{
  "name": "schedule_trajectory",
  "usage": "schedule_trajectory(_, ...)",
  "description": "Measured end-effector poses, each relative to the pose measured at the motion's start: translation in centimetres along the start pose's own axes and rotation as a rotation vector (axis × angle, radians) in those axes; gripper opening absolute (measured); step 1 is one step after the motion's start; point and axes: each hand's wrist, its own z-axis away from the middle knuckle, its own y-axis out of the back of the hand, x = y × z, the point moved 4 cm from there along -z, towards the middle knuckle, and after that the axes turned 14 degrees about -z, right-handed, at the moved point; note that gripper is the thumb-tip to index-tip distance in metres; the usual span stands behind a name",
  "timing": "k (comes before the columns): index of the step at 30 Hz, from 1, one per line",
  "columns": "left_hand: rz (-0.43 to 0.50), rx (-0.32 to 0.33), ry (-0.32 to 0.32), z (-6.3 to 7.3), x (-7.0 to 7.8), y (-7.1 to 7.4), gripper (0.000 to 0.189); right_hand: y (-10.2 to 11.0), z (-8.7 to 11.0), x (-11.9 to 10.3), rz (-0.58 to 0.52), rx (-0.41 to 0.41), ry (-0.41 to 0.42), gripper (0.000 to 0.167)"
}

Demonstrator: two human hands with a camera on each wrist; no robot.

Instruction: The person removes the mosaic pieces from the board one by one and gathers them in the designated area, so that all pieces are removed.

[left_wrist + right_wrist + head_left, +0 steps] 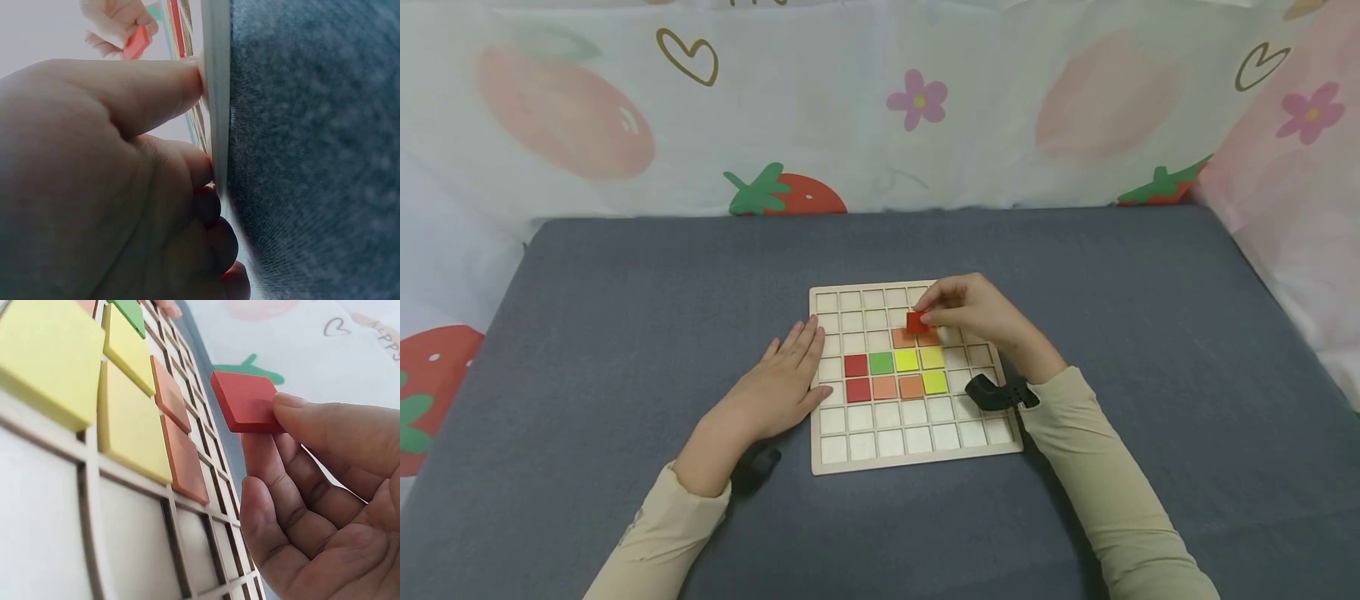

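Note:
A square wooden grid board (867, 462) lies on the table with coloured square tiles in its middle cells. My right hand (977, 312) pinches a red square tile (247, 403) between thumb and fingers, raised over the board behind the two orange tiles (183, 459). My left hand (782, 383) rests on the board's left edge with its fingers straight; in the left wrist view its thumb (162, 90) touches the rim. Set in the grid are two red tiles (856, 365), a green tile (881, 363), several yellow tiles (933, 382), and a salmon and an orange tile in the front row.
A dark grey cloth covers the table (647, 292). Behind it hangs a white curtain (850, 100) printed with strawberries, hearts and flowers. Each wrist carries a black camera mount (996, 392), the right one hanging over the board's right side.

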Motion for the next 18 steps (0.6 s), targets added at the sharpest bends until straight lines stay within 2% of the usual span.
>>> schedule_trajectory(9,0.001,0.004,-0.002,-0.1,0.0,-0.1,0.073,0.7,0.8,0.0,0.014,0.037,-0.025,0.012)
schedule_trajectory(18,0.025,0.018,-0.007,0.2,0.2,0.4,0.072,1.3,1.6,-0.1,0.023,0.04,-0.044,0.014)
